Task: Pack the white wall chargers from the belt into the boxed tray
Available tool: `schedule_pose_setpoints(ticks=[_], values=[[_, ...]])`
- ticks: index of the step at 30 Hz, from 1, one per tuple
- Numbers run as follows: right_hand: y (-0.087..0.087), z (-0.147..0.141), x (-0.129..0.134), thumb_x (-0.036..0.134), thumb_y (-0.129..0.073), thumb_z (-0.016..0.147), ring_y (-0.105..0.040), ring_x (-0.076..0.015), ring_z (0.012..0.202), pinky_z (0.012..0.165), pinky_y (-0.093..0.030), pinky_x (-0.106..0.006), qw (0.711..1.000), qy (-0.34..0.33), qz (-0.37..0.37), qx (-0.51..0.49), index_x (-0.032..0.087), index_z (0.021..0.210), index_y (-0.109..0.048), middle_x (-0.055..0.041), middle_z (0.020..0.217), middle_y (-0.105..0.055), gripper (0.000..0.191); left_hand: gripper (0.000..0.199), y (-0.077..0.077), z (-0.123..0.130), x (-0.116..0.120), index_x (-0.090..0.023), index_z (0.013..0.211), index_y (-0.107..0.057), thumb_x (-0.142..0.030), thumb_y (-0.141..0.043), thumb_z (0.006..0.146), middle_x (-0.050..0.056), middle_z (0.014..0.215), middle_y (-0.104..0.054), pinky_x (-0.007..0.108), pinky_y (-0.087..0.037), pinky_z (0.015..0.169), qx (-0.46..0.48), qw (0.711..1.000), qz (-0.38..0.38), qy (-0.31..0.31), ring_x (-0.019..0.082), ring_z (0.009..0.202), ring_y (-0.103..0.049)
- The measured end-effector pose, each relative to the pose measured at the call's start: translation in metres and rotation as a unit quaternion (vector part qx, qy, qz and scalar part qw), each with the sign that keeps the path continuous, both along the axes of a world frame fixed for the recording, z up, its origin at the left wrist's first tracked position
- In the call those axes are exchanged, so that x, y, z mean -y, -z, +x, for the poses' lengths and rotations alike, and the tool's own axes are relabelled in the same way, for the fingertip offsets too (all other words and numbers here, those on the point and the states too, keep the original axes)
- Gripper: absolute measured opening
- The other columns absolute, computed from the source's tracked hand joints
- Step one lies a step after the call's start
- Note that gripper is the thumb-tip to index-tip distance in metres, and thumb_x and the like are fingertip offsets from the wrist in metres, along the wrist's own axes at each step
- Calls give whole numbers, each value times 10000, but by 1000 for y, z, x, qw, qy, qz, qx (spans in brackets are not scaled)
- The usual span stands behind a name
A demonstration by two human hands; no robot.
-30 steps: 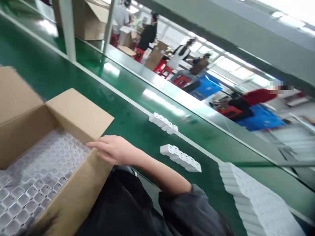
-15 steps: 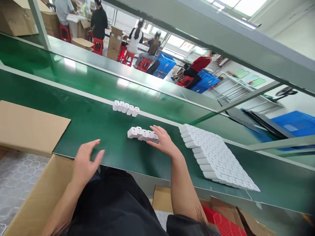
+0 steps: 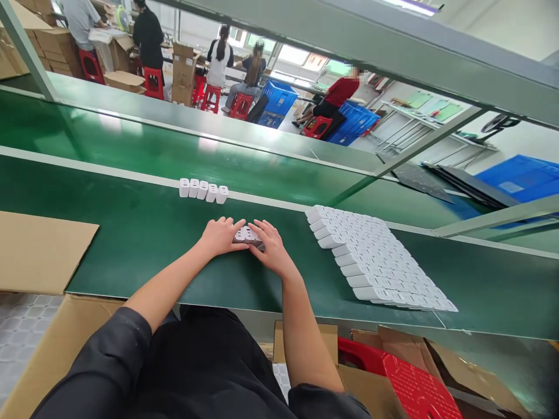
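My left hand (image 3: 222, 236) and my right hand (image 3: 271, 249) grip a short row of white USB chargers (image 3: 247, 234) from its two ends, thumbs on the near side and fingers on the far side. Only the middle of this row shows between the hands. The chargers stand on the green work surface (image 3: 144, 244). Farther back, by the pale strip, another row of several white chargers (image 3: 203, 190) stands apart from my hands. To the right is a large slanted block of many more chargers (image 3: 375, 253), packed side by side with their slotted faces up.
Flat cardboard (image 3: 39, 250) lies on the left of the surface. Below it an open carton (image 3: 82, 331) holds clear trays. A red plastic stool (image 3: 414, 378) and cartons are at lower right. A metal frame beam (image 3: 349, 64) crosses above; several people sit or stand beyond.
My left hand has moved right from over the near edge and closed on the row's left end. My right hand has tightened round the right end. The view has shifted slightly.
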State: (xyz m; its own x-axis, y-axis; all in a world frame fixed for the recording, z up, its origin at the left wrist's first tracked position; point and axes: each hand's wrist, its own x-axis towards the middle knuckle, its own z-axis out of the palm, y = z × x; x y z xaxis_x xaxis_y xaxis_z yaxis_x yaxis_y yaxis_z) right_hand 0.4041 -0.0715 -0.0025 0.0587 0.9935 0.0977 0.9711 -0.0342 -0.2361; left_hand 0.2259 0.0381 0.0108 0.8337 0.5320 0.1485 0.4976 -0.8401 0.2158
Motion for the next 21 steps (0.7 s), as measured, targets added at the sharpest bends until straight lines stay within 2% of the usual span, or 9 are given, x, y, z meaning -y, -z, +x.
schedule_pose_setpoints(ticks=[3,7,12,17,21], values=[[4,-1,2,374,-457,949,-262,-323,1461,1180,-279,-547,999,16,19,20,232,1464,-436,-119,1531,-391,535,670,1,3,0,-214,1390,-498,-680,-441,911,150,1099,-649,328,-430,692,-7,1000,3,-3,289,968,-628],[13,-1,3,398,-491,939,-297,-320,1424,1152,-333,-532,998,15,68,8,273,1441,-479,-108,1450,-462,517,609,0,4,2,-207,1315,-555,-659,-414,931,156,1095,-644,356,-422,721,-12,1000,1,-1,314,1007,-614],[23,-4,4,365,-562,892,-284,-347,1422,1151,-297,-578,990,8,138,-25,299,1384,-556,-95,1442,-450,497,610,0,2,9,-188,1281,-571,-662,-450,916,161,1066,-655,368,-412,772,-8,999,-30,-14,314,987,-622],[25,-11,5,395,-581,892,-323,-366,1406,1143,-257,-629,988,18,151,-11,345,1381,-557,-89,1407,-481,493,493,0,2,11,-208,1241,-604,-560,-577,897,151,1094,-664,380,-414,829,24,994,-99,-26,319,1014,-630],[13,-16,9,444,-572,906,-343,-357,1404,1132,-284,-638,982,10,184,-34,306,1471,-436,-115,1412,-487,597,454,-9,-9,3,-233,1187,-627,-530,-659,845,111,1061,-686,371,-437,836,85,977,-189,-54,311,1000,-645]])
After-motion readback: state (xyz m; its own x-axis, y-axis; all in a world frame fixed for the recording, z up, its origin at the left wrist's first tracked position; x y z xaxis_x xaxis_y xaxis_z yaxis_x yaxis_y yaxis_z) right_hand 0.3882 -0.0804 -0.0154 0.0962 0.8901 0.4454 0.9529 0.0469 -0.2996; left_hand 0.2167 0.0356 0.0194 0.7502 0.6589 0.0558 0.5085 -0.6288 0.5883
